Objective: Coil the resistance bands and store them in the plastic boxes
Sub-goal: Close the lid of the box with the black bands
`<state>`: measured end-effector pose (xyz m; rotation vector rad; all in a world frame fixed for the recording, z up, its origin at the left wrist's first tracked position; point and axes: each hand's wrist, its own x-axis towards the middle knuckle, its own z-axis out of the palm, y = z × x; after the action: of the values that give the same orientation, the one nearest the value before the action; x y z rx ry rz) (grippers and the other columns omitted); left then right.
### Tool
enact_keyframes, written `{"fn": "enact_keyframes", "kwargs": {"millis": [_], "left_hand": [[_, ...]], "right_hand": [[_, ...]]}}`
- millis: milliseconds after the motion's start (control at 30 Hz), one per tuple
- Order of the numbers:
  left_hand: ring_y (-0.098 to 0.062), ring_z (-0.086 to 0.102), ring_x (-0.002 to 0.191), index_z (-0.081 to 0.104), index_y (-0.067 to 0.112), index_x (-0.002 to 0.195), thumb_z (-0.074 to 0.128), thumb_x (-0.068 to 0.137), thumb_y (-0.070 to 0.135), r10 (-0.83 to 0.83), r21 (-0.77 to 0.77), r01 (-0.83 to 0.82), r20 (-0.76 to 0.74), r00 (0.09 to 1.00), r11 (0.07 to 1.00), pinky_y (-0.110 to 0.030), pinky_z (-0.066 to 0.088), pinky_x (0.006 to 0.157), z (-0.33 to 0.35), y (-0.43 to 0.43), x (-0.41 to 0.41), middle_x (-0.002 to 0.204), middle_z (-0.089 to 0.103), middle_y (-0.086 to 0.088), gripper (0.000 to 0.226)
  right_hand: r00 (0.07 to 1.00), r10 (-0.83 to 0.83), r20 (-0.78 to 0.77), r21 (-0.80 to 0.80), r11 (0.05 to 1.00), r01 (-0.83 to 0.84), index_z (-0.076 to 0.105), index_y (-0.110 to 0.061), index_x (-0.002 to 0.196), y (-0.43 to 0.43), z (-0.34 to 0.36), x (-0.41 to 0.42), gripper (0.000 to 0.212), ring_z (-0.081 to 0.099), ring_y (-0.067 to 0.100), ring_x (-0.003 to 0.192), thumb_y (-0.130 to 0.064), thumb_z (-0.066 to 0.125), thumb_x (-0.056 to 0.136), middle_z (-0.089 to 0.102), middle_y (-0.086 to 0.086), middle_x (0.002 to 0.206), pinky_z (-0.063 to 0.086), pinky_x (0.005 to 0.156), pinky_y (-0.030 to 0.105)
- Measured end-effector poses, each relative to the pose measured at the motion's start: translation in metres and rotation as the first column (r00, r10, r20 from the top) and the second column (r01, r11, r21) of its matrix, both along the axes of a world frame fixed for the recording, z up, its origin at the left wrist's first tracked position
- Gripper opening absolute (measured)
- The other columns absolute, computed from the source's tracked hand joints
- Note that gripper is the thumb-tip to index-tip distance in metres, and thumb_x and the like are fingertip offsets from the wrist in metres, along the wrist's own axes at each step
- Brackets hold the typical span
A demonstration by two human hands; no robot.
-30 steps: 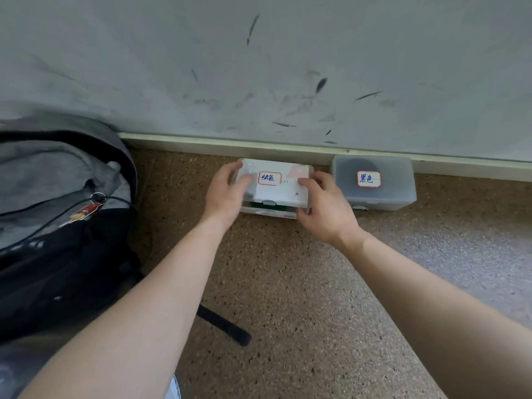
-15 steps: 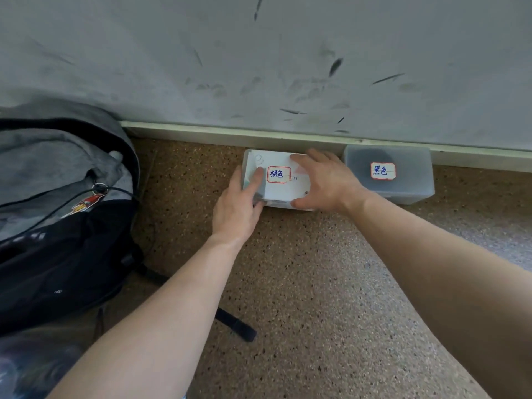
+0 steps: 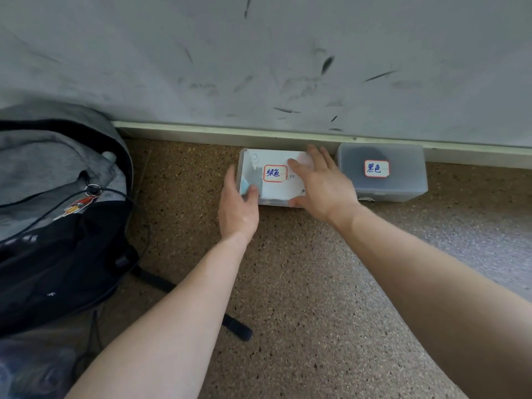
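Left hand holds the white-lidded box by its end; right hand presses its top, grip wide.

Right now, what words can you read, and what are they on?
"绿色": left sticker, on the white box.
"黑色": right sticker, on the grey box.
"UFF": small print beside the left sticker, on the white box.
Backpack tag: too blurred to read.
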<state>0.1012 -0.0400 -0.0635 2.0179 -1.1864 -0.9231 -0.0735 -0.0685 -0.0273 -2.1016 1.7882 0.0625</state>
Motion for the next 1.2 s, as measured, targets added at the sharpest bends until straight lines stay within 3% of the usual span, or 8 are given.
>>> {"fn": "enact_keyframes", "kwargs": {"millis": [133, 200, 267, 333, 400, 867, 1033, 1200], "left_hand": [[-0.029, 0.047, 0.135, 0.037, 0.019, 0.150, 0.060, 0.095, 0.040, 0.271, 0.090, -0.265, -0.058, 0.961, 0.960, -0.039, 0.038, 0.106, 0.002, 0.001, -0.006, 0.152, 0.042, -0.008, 0.063], [-0.029, 0.055, 0.124, 0.049, 0.020, 0.140, 0.059, 0.094, 0.042, 0.387, 0.141, -0.370, -0.120, 0.914, 0.918, -0.035, 0.042, 0.096, -0.002, 0.000, -0.007, 0.142, 0.050, -0.008, 0.053], [-0.029, 0.062, 0.114, 0.054, 0.027, 0.126, 0.060, 0.086, 0.048, 0.432, 0.197, -0.394, -0.218, 0.875, 0.898, -0.040, 0.051, 0.097, -0.005, 0.000, -0.008, 0.130, 0.059, -0.006, 0.046], [-0.030, 0.066, 0.107, 0.055, 0.033, 0.118, 0.059, 0.080, 0.053, 0.402, 0.204, -0.362, -0.214, 0.890, 0.910, -0.049, 0.056, 0.092, -0.009, 0.000, -0.008, 0.124, 0.062, -0.004, 0.043], [-0.028, 0.065, 0.109, 0.057, 0.032, 0.120, 0.062, 0.087, 0.052, 0.342, 0.170, -0.318, -0.134, 0.930, 0.933, -0.050, 0.057, 0.091, -0.005, 0.000, -0.009, 0.126, 0.062, -0.002, 0.039], [-0.030, 0.058, 0.121, 0.054, 0.022, 0.135, 0.061, 0.094, 0.046, 0.168, 0.189, -0.163, -0.010, 0.986, 0.968, -0.040, 0.048, 0.094, 0.010, -0.025, -0.026, 0.137, 0.058, -0.004, 0.048], [-0.032, 0.050, 0.128, 0.045, 0.017, 0.145, 0.058, 0.095, 0.044, -0.116, 0.163, 0.070, 0.295, 0.948, 0.984, -0.045, 0.045, 0.099, 0.054, -0.021, -0.026, 0.143, 0.048, -0.010, 0.058], [-0.031, 0.047, 0.130, 0.049, 0.021, 0.143, 0.056, 0.092, 0.043, -0.415, 0.145, 0.400, 0.507, 0.755, 0.905, -0.042, 0.044, 0.101, 0.112, -0.009, -0.029, 0.144, 0.048, -0.007, 0.056]], "right_hand": [[0.982, -0.122, 0.142, -0.351, 0.922, 0.165, 0.059, -0.011, 0.115, 0.049, -0.017, 0.013, 0.047, 0.056, 0.037, 0.101, -0.037, 0.079, 0.080, 0.057, 0.015, 0.116, 0.051, 0.079, 0.045], [0.889, -0.327, 0.320, -0.146, 0.910, 0.388, 0.059, -0.012, 0.104, 0.069, -0.018, 0.022, 0.029, 0.062, 0.035, 0.092, -0.039, 0.062, 0.093, 0.063, 0.011, 0.105, 0.051, 0.074, 0.041], [0.630, -0.661, 0.407, 0.292, 0.748, 0.596, 0.061, -0.011, 0.108, 0.075, -0.020, 0.028, 0.036, 0.067, 0.036, 0.097, -0.044, 0.050, 0.099, 0.071, 0.012, 0.105, 0.053, 0.082, 0.041], [0.168, -0.889, 0.427, 0.701, 0.443, 0.559, 0.057, -0.010, 0.117, 0.068, -0.024, 0.029, 0.043, 0.070, 0.032, 0.092, -0.048, 0.048, 0.101, 0.073, 0.013, 0.102, 0.058, 0.080, 0.044], [-0.086, -0.914, 0.396, 0.828, 0.314, 0.465, 0.052, -0.010, 0.123, 0.056, -0.028, 0.023, 0.048, 0.071, 0.028, 0.081, -0.052, 0.046, 0.101, 0.073, 0.013, 0.099, 0.057, 0.066, 0.038], [-0.018, -0.924, 0.381, 0.796, 0.319, 0.514, 0.047, -0.019, 0.115, 0.024, -0.018, 0.000, 0.031, 0.070, 0.027, 0.084, -0.046, 0.036, 0.106, 0.069, 0.012, 0.105, 0.059, 0.069, 0.040], [0.439, -0.816, 0.378, 0.585, 0.577, 0.570, 0.061, -0.008, 0.106, 0.036, 0.015, -0.014, 0.034, 0.069, 0.035, 0.094, -0.035, 0.043, 0.099, 0.071, 0.014, 0.098, 0.058, 0.088, 0.049], [0.746, -0.587, 0.315, 0.376, 0.799, 0.470, 0.060, -0.010, 0.081, 0.046, 0.079, -0.038, 0.020, 0.059, 0.031, 0.078, -0.021, 0.049, 0.093, 0.059, 0.008, 0.076, 0.046, 0.066, 0.034]]}}
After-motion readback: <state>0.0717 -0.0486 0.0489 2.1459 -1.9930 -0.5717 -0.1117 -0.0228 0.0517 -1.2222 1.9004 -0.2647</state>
